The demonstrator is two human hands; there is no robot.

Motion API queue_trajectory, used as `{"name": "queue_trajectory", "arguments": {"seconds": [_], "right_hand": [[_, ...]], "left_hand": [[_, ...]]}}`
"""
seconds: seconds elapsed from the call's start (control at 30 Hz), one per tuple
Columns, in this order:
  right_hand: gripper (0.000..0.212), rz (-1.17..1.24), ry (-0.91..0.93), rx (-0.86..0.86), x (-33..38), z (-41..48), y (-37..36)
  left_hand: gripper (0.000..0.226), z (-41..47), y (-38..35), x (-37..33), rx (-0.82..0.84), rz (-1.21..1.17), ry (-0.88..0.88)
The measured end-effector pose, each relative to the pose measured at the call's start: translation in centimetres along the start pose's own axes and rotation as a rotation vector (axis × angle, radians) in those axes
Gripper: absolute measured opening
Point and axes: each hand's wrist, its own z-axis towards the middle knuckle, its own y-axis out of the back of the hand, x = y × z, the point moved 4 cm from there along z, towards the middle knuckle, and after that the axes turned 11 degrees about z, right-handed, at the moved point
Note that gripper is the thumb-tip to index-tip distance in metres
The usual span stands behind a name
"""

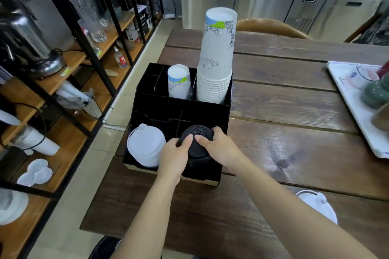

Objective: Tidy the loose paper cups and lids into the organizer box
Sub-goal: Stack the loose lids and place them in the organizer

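Both hands on the black lids

The left hand [174, 153] and right hand [219, 147] grip the black lid stack [196, 145] in the organizer box's [181, 107] front-right compartment.

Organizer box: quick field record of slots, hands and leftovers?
box: black organizer box on wooden table
back right slot: tall cup stack, upside down
back middle slot: short cup stack, upside down
front left slot: white lids
front right slot: black lids
left hand: gripping black lids
right hand: gripping black lids
outside box: loose white lids on table, near right
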Motion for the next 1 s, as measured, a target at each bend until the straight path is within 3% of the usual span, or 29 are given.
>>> {"name": "queue_trajectory", "arguments": {"seconds": [0.13,0.23,0.37,0.47,0.53,0.63,0.7,0.83,0.9,0.97,1.0], "right_hand": [[0.06,-0.031,0.138,-0.085,0.8,-1.3,0.5],[0.053,0.018,0.301,-0.272,1.1,-2.8,3.2],[0.047,0.059,0.26,-0.425,-1.6,-3.4,7.5],[0.056,0.015,0.142,-0.499,-5.4,-4.5,10.6],[0.061,-0.003,0.068,-0.54,-8.2,-5.7,12.6],[0.069,-0.095,-0.082,-0.61,-12.2,-8.3,15.1],[0.077,-0.137,-0.168,-0.656,-14.8,-10.1,16.4],[0.089,0.023,-0.382,-0.599,-19.8,-13.5,17.0],[0.093,0.19,-0.404,-0.548,-21.4,-14.5,16.4],[0.084,0.343,-0.383,-0.519,-21.8,-15.1,15.5],[0.069,0.405,-0.362,-0.509,-21.8,-15.1,15.2]], "left_hand": [[0.054,-0.5,0.6,-0.6,-0.11,0.236,-0.061],[0.051,-1.7,1.1,-2.4,-0.274,0.244,-0.133],[0.042,-4.8,-0.8,-6.5,-0.409,0.23,-0.447],[0.041,-7.2,-6.3,-8.1,-0.142,0.295,-0.63],[0.047,-8.4,-10.7,-7.7,0.094,0.404,-0.647],[0.06,-9.7,-16.6,-5.1,0.431,0.515,-0.527],[0.063,-10.4,-19.5,-3.5,0.608,0.436,-0.356],[0.061,-11.6,-22.6,-1.9,0.688,0.291,-0.115],[0.063,-12.0,-23.5,-1.7,0.683,0.252,-0.05],[0.071,-12.2,-24.5,-1.6,0.669,0.231,-0.01],[0.074,-12.4,-24.9,-1.7,0.662,0.231,0.0]]}}
